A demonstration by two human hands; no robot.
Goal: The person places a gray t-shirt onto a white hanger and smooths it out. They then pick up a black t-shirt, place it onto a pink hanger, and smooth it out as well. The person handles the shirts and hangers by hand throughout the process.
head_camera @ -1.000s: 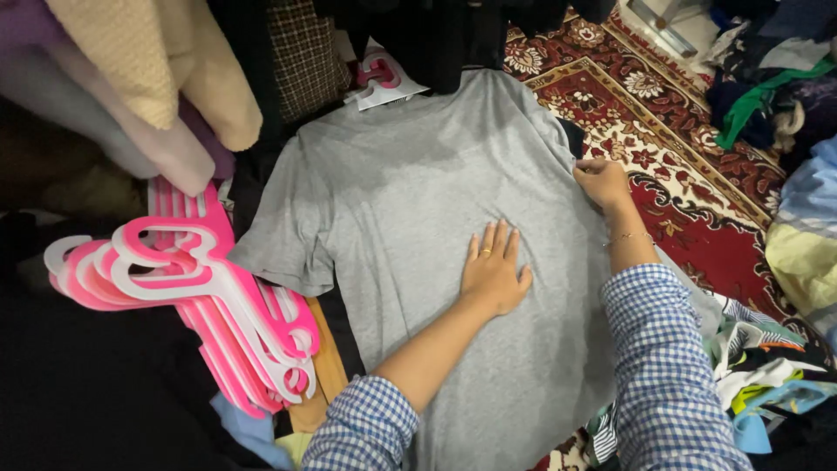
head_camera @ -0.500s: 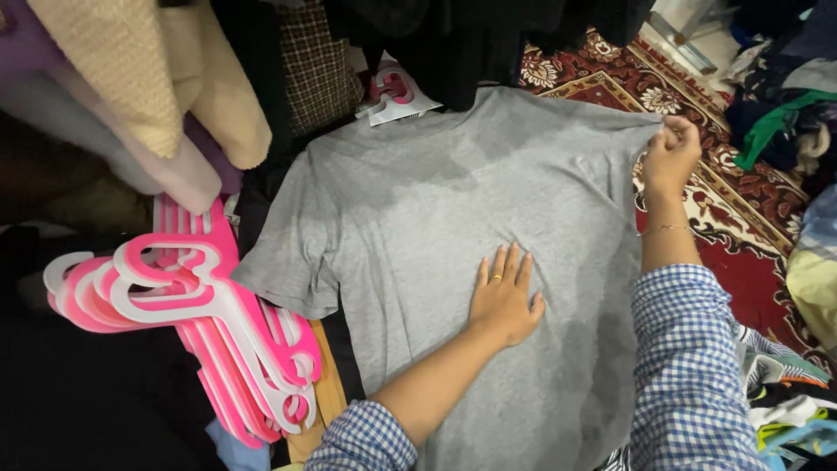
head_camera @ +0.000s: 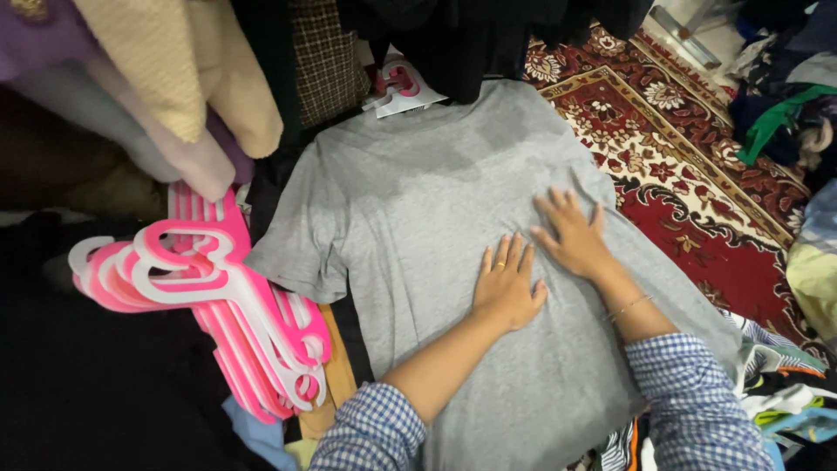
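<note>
A grey t-shirt (head_camera: 418, 201) lies spread flat, neck toward the far side. My left hand (head_camera: 506, 283) rests palm down on the shirt's middle, fingers apart, a ring on one finger. My right hand (head_camera: 571, 231) lies flat just to the right of it, also on the shirt's chest, fingers spread. Both arms wear blue checked sleeves. The shirt's right sleeve is folded in or hidden under the body; the left sleeve sticks out toward the hangers.
A stack of pink and white plastic hangers (head_camera: 218, 296) sits left of the shirt. Hanging clothes (head_camera: 174, 96) crowd the upper left. A red patterned carpet (head_camera: 697, 166) lies to the right, with piles of clothing (head_camera: 785, 113) along its far and right edges.
My right hand left the shirt's right shoulder edge and came inward, now flat on the chest beside my left hand. The left hand stayed in place.
</note>
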